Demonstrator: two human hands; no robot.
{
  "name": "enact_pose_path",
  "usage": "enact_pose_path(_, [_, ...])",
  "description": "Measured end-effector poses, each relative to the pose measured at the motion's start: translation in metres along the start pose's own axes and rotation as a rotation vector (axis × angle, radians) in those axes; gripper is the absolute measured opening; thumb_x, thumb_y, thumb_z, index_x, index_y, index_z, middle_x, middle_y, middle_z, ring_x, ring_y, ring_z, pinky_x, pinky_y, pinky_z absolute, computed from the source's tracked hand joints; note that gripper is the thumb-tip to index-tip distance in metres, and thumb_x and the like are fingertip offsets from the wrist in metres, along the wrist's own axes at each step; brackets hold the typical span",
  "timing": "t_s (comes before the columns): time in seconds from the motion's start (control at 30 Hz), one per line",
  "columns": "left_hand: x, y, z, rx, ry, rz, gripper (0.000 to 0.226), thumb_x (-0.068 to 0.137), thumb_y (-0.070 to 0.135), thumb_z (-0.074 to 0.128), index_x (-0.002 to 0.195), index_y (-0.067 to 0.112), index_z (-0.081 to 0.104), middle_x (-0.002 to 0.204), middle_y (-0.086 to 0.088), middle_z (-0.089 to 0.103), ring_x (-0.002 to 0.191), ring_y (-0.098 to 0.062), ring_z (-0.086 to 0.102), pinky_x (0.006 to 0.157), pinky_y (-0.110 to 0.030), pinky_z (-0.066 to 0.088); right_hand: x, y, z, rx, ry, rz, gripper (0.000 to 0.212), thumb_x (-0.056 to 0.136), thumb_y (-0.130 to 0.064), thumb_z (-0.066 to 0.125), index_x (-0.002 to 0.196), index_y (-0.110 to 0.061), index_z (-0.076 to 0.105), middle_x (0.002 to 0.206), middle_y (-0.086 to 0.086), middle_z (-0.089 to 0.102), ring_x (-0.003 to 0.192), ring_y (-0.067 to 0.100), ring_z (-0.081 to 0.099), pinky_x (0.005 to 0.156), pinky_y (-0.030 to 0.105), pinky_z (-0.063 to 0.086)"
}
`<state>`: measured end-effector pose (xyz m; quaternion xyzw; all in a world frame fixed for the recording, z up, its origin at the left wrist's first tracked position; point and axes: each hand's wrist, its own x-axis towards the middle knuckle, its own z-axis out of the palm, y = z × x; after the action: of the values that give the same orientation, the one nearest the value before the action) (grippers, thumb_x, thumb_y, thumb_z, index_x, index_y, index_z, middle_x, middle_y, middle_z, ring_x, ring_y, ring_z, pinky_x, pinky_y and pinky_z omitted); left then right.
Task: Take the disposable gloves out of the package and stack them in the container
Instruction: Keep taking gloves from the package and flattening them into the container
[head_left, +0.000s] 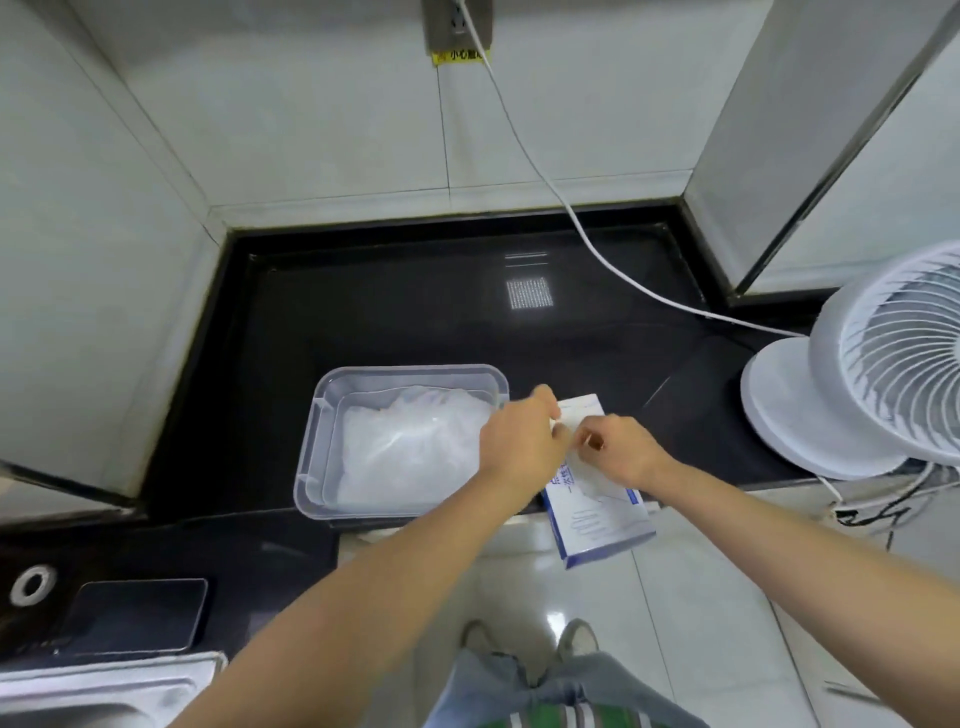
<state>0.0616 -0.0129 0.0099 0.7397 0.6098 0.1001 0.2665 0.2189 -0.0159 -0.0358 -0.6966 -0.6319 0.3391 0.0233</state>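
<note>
Pinches with the left hand (519, 441), fingers curled, at something pale on the far end of the glove box (597, 519). Pinches likewise with the right hand (621, 449), fingertips closed at the same spot, close against the left. Cannot tell whether that pale bit is a glove or a flap of the carton.

Leaves a rumpled heap of translucent gloves (410, 447) lying in the clear plastic container (310, 467), just beside the box on the black tabletop (415, 312).

Risks, as judged from here:
- Sticks the near end of the box out past the tabletop edge, over the floor; could tip or slide it off with a sharp tug towards the body, since neither hand pins the carton down
- Might drag out a clump instead of one glove, thin film tending to cling, and scatter the extras on the tabletop or floor
- Could tear so thin a film if pulled hard against the opening
- Stands close to the white fan (872, 364) on the right; cannot tell if running, but any draught would lift loose gloves out of the container
- Looks heaped rather than stacked already, so adding more without flattening may spill over the rim
</note>
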Motion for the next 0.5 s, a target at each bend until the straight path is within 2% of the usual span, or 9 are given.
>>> enact_pose_path(0.1, [-0.008,0.015,0.028,0.004,-0.165,-0.051,0.032,0.095,0.030,0.053,0.123,0.017,0.046,0.109,-0.008,0.065,0.099,-0.029,0.061,0.075,-0.036,0.049,-0.012,0.013,0.014,-0.121,-0.051,0.028,0.031,0.092,-0.021,0.054,0.123,-0.020,0.062,0.100,0.002,0.066,0.091,0.024,0.062,0.084,0.037,0.053])
enact_pose_path(0.2, [-0.013,0.011,0.051,0.006,-0.297,-0.145,0.049,0.093,0.028,0.054,0.138,0.020,0.035,0.120,-0.009,0.062,0.109,-0.032,0.059,0.083,-0.038,0.048,-0.018,0.018,0.026,-0.181,-0.001,-0.010,0.038,0.092,-0.022,0.055,0.129,-0.026,0.060,0.120,0.002,0.062,0.106,0.027,0.062,0.090,0.037,0.052])
enact_pose_path(0.3, [-0.017,0.002,0.067,0.051,-0.386,-0.208,0.076,0.089,0.032,0.060,0.151,0.030,0.017,0.126,-0.007,0.060,0.114,-0.030,0.057,0.090,-0.038,0.049,-0.019,0.020,0.035,-0.208,0.061,-0.013,0.026,0.084,-0.023,0.060,0.107,-0.032,0.068,0.112,-0.003,0.063,0.096,0.023,0.065,0.079,0.027,0.051])
enact_pose_path(0.4, [-0.018,-0.002,0.078,0.093,-0.392,-0.241,0.092,0.084,0.034,0.069,0.153,0.034,0.009,0.125,-0.005,0.060,0.115,-0.028,0.056,0.091,-0.038,0.050,-0.018,0.019,0.038,-0.152,0.088,-0.021,0.012,0.082,-0.020,0.062,0.085,-0.027,0.071,0.101,-0.004,0.061,0.089,0.022,0.066,0.075,0.026,0.051])
enact_pose_path(0.5, [-0.019,-0.003,0.085,0.117,-0.363,-0.248,0.098,0.082,0.037,0.073,0.154,0.036,0.005,0.127,-0.008,0.053,0.117,-0.026,0.053,0.090,-0.037,0.048,-0.013,0.026,0.037,0.068,0.100,-0.041,0.023,0.085,-0.013,0.061,0.069,-0.028,0.064,0.099,0.000,0.061,0.084,0.020,0.063,0.080,0.032,0.053])
